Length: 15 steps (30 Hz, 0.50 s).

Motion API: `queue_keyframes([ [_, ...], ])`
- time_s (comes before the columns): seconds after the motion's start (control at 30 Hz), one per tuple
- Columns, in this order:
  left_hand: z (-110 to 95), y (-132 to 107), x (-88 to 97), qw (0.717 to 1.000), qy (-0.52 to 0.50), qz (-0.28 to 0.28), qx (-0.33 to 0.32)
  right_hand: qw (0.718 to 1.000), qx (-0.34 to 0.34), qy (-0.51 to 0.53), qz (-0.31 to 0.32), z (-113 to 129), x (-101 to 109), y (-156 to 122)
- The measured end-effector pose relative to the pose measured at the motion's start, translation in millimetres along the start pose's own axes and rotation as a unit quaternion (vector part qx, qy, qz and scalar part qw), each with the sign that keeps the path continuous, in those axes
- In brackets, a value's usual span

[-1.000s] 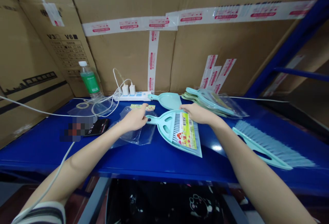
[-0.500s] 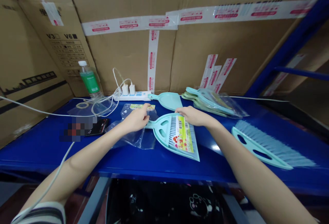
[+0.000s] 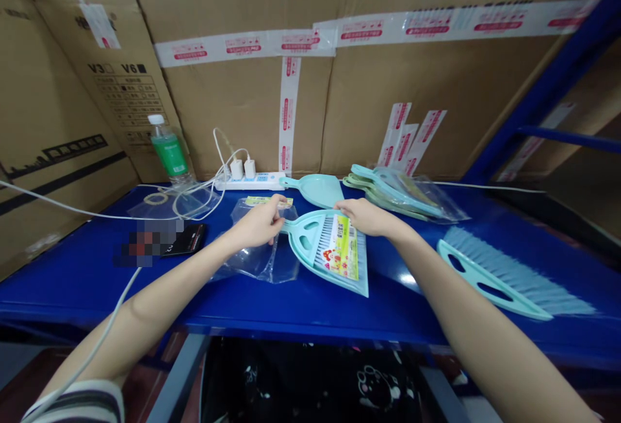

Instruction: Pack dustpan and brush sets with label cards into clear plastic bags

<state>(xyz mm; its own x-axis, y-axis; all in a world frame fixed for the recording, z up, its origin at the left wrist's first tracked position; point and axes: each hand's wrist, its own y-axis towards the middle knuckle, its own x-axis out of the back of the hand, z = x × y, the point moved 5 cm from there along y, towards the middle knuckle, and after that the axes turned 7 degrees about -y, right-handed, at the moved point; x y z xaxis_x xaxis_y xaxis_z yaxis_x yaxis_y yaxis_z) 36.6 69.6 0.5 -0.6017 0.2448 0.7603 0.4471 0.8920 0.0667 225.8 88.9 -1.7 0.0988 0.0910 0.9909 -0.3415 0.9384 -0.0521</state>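
A mint-green dustpan (image 3: pixel 301 256) has a small brush (image 3: pixel 323 248) nested in it and a yellow printed card (image 3: pixel 345 251) on top. My right hand (image 3: pixel 363 217) pinches its far rim, thumb and fingers closed. At its handle end, my left hand (image 3: pixel 259 222) is closed, with the fingertips at the edge of a clear plastic bag (image 3: pixel 262 261). Its fingers partly hide the handle's tip, so whether they also touch the handle is unclear. Another yellow card (image 3: pixel 257 201) shows behind the left fingers.
Behind lies another mint dustpan (image 3: pixel 323 190), beside a power strip (image 3: pixel 264 180) with chargers. Bagged dustpan sets (image 3: pixel 398 193) lie back right, a loose brush (image 3: pixel 509 281) at right. A bottle (image 3: pixel 169 151), cables and a black card (image 3: pixel 187 240) are left. Cardboard walls the blue table (image 3: pixel 233 313).
The dustpan with its brush has shifted slightly left and turned a little. My left hand has moved a bit right, its index finger now bent in, and the bag's right edge has shifted rightward.
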Motion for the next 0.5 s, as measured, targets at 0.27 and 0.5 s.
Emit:
queue_keyframes([
  [0.27,3,4,-3.0,0.999,-0.050,-0.004,0.015,0.998,0.025,0.051,0.013,12,-5,-1],
  [0.5,6,4,20.0,0.985,0.167,-0.021,0.036,0.999,0.023,0.035,-0.003,7,-5,1],
])
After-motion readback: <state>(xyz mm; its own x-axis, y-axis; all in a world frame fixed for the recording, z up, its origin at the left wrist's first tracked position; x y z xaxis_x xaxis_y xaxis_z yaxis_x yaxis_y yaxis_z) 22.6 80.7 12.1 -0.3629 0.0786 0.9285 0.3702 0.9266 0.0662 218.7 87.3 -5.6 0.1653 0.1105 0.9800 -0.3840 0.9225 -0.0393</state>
